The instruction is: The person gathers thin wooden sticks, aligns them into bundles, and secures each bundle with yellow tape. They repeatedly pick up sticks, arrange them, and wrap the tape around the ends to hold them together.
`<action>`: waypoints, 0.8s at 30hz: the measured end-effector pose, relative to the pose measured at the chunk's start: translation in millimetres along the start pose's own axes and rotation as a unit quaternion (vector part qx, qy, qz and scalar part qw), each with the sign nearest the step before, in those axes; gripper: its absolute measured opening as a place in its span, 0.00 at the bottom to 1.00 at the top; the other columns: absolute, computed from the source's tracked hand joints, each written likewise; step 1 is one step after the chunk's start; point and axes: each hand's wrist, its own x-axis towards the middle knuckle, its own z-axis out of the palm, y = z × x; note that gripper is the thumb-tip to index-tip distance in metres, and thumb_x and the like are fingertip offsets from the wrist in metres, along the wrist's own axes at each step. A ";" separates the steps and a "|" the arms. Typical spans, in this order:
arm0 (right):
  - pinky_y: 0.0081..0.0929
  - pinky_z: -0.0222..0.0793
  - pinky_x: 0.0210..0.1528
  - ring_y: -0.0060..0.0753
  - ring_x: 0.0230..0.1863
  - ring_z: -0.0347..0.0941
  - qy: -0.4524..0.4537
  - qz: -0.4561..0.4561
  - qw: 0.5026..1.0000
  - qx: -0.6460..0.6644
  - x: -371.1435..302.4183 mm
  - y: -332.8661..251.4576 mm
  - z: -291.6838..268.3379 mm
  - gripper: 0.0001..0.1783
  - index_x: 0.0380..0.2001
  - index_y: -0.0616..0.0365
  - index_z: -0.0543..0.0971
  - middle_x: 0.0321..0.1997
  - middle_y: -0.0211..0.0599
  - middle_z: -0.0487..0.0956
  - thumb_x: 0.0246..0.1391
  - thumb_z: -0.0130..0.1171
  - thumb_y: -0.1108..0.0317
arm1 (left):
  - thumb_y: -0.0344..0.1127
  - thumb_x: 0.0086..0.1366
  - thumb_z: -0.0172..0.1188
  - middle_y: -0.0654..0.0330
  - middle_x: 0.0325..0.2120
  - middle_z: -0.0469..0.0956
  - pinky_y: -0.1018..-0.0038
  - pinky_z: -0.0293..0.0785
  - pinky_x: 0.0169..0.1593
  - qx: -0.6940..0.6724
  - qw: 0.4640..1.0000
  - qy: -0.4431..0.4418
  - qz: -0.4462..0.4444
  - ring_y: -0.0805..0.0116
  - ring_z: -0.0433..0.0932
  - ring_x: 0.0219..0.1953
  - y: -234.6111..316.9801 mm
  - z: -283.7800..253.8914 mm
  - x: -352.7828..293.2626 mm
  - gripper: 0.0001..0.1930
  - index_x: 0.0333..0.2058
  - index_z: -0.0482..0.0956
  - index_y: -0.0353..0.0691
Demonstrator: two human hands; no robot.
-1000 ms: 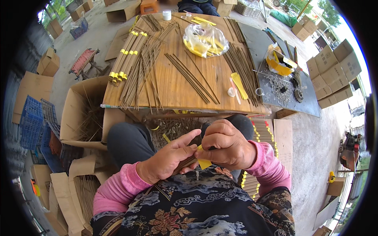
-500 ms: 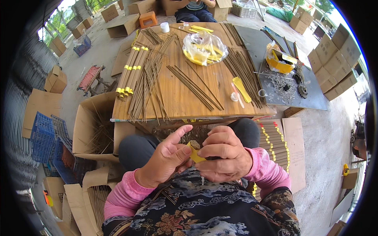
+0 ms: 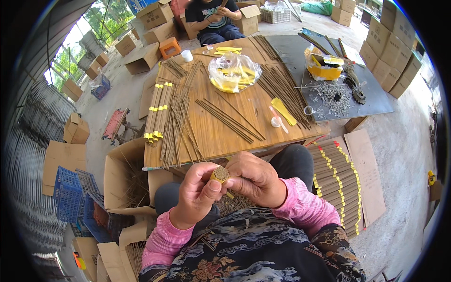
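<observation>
A bundle of thin brown incense sticks points its round end up between my hands, above my lap. A yellow paper band goes around it just below that end. My left hand is closed around the bundle, with the thumb pressed on the band. From the other side my right hand pinches the band at the bundle's edge, fingers curled. The rest of the bundle's length is hidden by my hands.
Ahead stands a wooden table with loose incense sticks, yellow-banded bundles and a plastic bag of yellow strips. Banded bundles lie low at right. A cardboard box stands left. Another person sits across.
My hands have come closer together around the bundle, whose round end now faces up more plainly. The yellow paper lies wrapped around it. The view has shifted, showing more of the person across.
</observation>
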 end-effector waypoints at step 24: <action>0.19 0.62 0.27 0.23 0.25 0.67 0.006 0.106 0.992 0.075 -5.2 19.6 -17.9 0.21 0.27 0.56 0.67 0.24 0.31 0.70 0.35 0.71 0.67 | 0.48 0.62 0.50 0.63 0.30 0.71 0.83 0.65 0.36 0.021 0.991 -0.133 -0.019 0.79 0.67 0.32 -8.9 -12.4 23.2 0.24 0.43 0.68 0.28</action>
